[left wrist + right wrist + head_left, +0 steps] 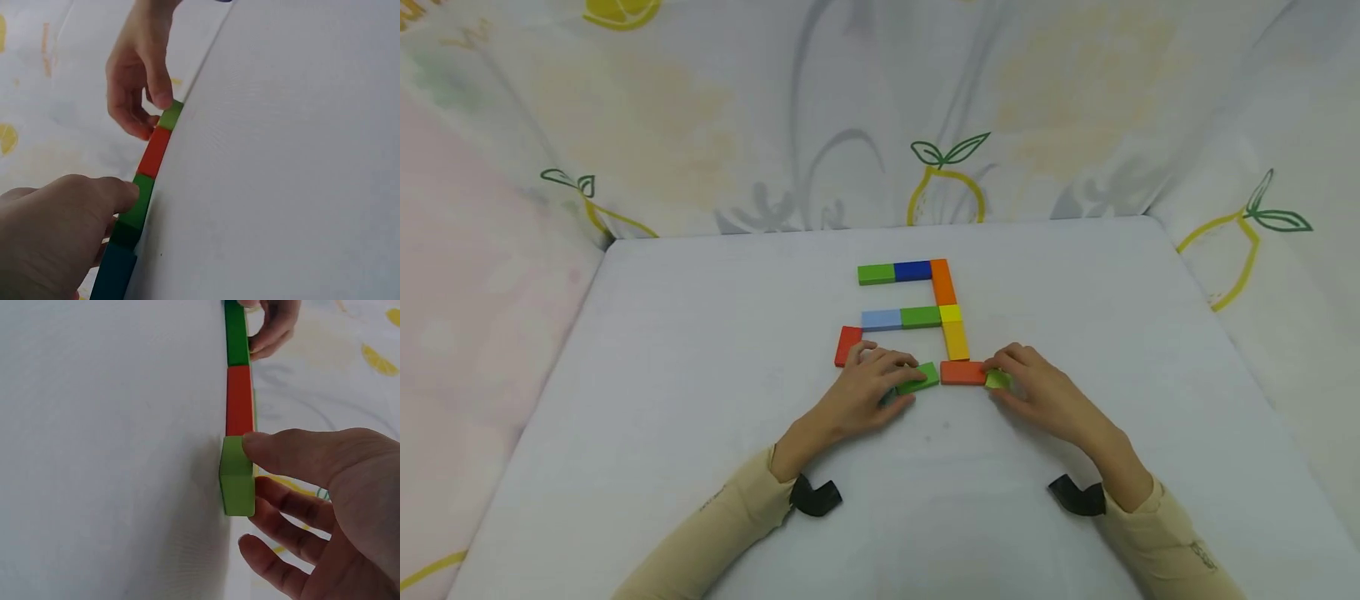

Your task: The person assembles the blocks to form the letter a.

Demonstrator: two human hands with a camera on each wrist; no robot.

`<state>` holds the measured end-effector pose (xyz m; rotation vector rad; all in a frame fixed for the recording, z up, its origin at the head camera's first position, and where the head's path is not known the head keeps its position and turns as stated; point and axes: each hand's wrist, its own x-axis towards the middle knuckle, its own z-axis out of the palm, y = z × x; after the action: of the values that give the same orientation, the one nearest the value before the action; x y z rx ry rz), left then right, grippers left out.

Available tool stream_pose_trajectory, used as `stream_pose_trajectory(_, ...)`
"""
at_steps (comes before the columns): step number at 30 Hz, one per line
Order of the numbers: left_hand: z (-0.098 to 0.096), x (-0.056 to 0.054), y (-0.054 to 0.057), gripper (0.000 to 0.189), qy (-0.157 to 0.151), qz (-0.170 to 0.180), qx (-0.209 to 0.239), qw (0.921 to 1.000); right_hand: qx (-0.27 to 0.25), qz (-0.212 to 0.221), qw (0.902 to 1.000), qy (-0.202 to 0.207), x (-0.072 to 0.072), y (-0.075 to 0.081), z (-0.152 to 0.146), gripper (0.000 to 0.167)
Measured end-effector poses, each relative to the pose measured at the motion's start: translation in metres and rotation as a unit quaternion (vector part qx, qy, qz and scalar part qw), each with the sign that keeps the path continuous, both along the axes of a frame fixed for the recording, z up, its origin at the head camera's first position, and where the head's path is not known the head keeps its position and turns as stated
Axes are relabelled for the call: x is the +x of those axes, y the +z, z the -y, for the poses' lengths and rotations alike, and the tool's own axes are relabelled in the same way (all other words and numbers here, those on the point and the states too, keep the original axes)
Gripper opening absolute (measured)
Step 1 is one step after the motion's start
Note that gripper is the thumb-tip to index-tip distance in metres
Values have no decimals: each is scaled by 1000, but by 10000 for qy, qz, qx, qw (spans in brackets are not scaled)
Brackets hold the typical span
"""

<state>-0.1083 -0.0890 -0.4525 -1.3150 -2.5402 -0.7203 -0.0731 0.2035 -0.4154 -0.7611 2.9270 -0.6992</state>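
Observation:
My left hand (868, 392) pinches a green block (929, 377) between thumb and fingers. A teal block (114, 275) adjoins that block's near end in the left wrist view, half covered by the hand from above. Over to the right, my right hand (1041, 396) pinches a small light green block (239, 490), thumb on the front face and fingertips behind. Between the hands lies an orange-red block (962, 373), its right end against the light green one. From the head view a narrow gap separates it from the green block. Beside the left fingertips sits a red block (847, 344).
Farther back, a light blue block (882, 320) and a green block (921, 317) form a row ending at a yellow piece (951, 313). A deeper yellow block (956, 341) runs below it. An orange block (943, 282) rises to a blue block (913, 271) and another green one (876, 274).

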Motion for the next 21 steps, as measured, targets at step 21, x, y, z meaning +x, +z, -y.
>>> stream_pose_trajectory(21,17,-8,10,32,27,432,368,9984,375,-359,9985,177,22,2,-41,34)
